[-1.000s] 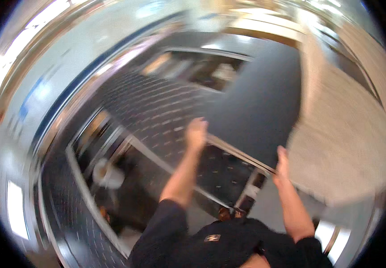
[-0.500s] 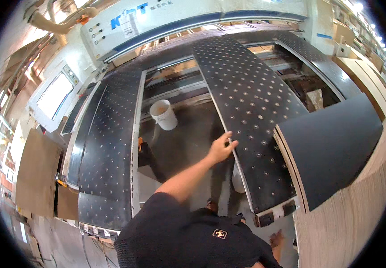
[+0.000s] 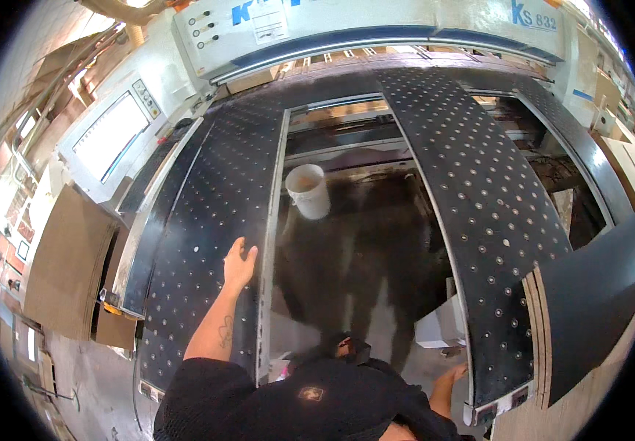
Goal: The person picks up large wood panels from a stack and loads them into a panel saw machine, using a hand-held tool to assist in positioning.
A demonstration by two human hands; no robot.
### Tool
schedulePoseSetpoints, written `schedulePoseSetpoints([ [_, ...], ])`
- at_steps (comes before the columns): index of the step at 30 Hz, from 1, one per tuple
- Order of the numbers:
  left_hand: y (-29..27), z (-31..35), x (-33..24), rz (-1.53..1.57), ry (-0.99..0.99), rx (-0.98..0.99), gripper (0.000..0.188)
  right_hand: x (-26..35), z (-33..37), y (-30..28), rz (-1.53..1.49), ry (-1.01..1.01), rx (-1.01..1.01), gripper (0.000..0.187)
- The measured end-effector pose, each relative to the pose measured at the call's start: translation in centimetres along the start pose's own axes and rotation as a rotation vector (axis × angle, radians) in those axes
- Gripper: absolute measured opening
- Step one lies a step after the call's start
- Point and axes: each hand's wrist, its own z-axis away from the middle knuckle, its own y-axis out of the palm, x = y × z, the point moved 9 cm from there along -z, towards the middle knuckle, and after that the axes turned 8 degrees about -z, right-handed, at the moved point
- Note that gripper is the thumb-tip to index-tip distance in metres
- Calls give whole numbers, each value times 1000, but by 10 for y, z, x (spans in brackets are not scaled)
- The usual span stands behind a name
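Note:
My left hand (image 3: 239, 266) is over the left black table (image 3: 185, 287), close to its inner edge. Its thumb stands apart from the fingers, and nothing is in it. Low on the right, my right hand (image 3: 452, 373) is beside the inner edge of the right black table (image 3: 479, 198); its fingers look stretched out and show no held thing. Both tables are dotted with small round metal studs. On the right table's outer edge lies a short stack of dark-faced boards (image 3: 589, 309) with brown edges.
A white bucket (image 3: 310, 192) stands on the floor between the tables. Across the back runs a large white machine beam (image 3: 369, 29). A control screen (image 3: 113, 136) is at left, above brown panels (image 3: 67, 264). A white box-shaped part (image 3: 441, 323) sits under the right table.
My left hand has left the right table's edge and moved left over the left table. The view has shifted rightward, and my right hand is now beside the right table.

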Motion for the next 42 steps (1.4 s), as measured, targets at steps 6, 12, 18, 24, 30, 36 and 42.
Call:
schedulePoseSetpoints([
  [6,-38,-15,72,-29,-104,-104,56,21,24,83,-113,-74,-40,35],
  [12,-122,-4,185,-39,-546,-418,64,25,33,101,12,-29,39,34],
  [18,-262,117,324,-73,-998,-1068,77,27,33,127,168,-26,73,36],
  [24,-344,137,451,-153,-941,-927,65,39,33,122,170,1,62,37],
  [30,-357,142,427,-507,-813,-983,32,75,2,76,98,5,12,39],
  [36,-383,118,226,-318,-294,-1331,42,67,-17,51,23,69,-5,40],
  [42,-214,-34,136,-413,29,-209,41,47,-17,49,-12,30,-43,41],
])
